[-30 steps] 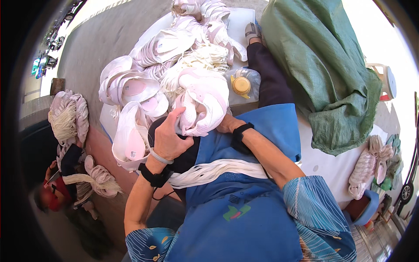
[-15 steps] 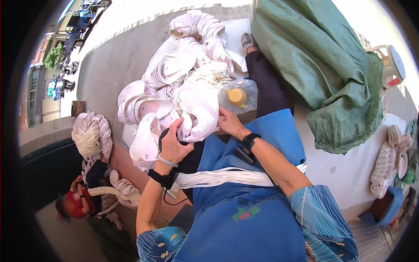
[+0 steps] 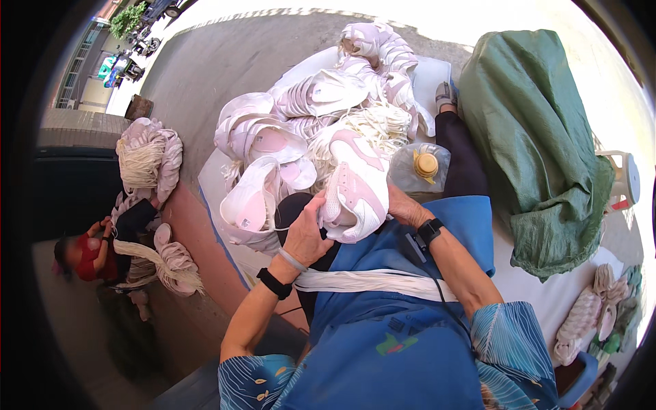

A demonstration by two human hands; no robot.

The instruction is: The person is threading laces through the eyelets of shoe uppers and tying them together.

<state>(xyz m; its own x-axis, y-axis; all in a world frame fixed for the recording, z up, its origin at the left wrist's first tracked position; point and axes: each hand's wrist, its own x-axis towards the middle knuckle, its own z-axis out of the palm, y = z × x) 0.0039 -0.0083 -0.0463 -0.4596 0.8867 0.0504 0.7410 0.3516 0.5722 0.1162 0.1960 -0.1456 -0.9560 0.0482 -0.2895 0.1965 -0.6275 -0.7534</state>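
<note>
A white and pink sneaker upper [image 3: 355,195] is held over my lap between both hands, its toe end toward me. My left hand [image 3: 305,232] is closed on its lower left edge, thumb beneath. My right hand [image 3: 408,207] grips its right side, with the fingertips partly hidden behind it. Beyond the upper lies a heap of similar uppers [image 3: 321,92] with tangled cream laces [image 3: 379,126]. A bundle of white laces [image 3: 379,283] lies across my blue apron [image 3: 389,342] at the lap. A clear plastic jug [image 3: 403,174] with a yellow cap stands close to my right hand.
A large green woven sheet [image 3: 519,137] bulges up on the right, beside a white plastic stool [image 3: 625,181]. On the left sits a person in red [image 3: 96,256], near bundled uppers [image 3: 150,154]. More bundled uppers [image 3: 581,324] and a blue chair [image 3: 581,383] are at the lower right.
Both hands have turned the sneaker upper, so its pink-trimmed outer side and toe now show. The whole view has shifted, moving the surroundings in the picture.
</note>
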